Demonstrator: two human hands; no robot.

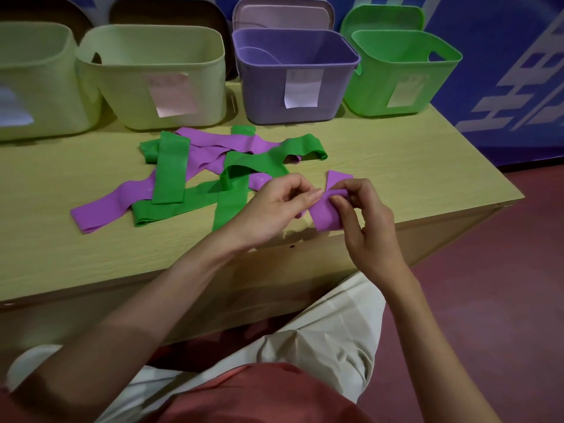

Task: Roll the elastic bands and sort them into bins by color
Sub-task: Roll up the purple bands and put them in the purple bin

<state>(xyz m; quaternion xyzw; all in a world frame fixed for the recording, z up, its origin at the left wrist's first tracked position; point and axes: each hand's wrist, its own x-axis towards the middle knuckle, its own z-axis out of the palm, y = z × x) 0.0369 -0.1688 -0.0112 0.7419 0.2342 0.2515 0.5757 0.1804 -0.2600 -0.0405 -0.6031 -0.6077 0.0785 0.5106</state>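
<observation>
Both hands hold one purple elastic band above the table's front right edge. My left hand pinches its near end with fingertips. My right hand grips the folded part, and one flap of the band sticks up behind the fingers. A heap of green bands and purple bands lies flat and tangled on the wooden table in front of the bins. The purple bin and the green bin stand at the back right.
Two pale yellow-green bins stand at the back left, each with a paper label. Lids lean behind the purple and green bins. A blue wall banner rises at the right; red floor lies beyond the table's right edge.
</observation>
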